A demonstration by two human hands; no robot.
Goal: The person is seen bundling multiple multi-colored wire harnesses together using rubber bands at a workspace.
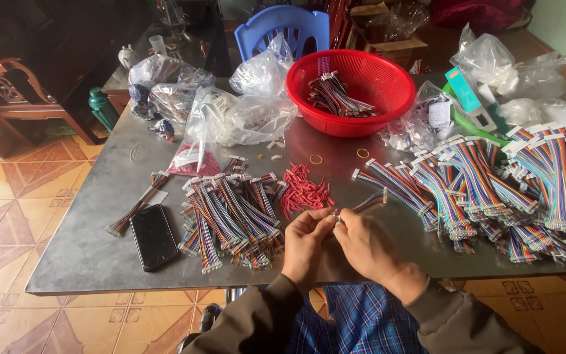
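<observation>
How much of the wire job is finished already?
Done, it seems: a pile of rainbow cables at the left and more in the red basket. In hand: the left hand and right hand pinch one cable's end. Left, probably: the big heap at the right and the small red pieces.

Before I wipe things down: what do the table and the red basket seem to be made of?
The table looks like bare metal, probably steel: grey, with a dull sheen and soft reflections. The red basket looks like moulded plastic: uniform glossy red, with fine mesh walls.
</observation>
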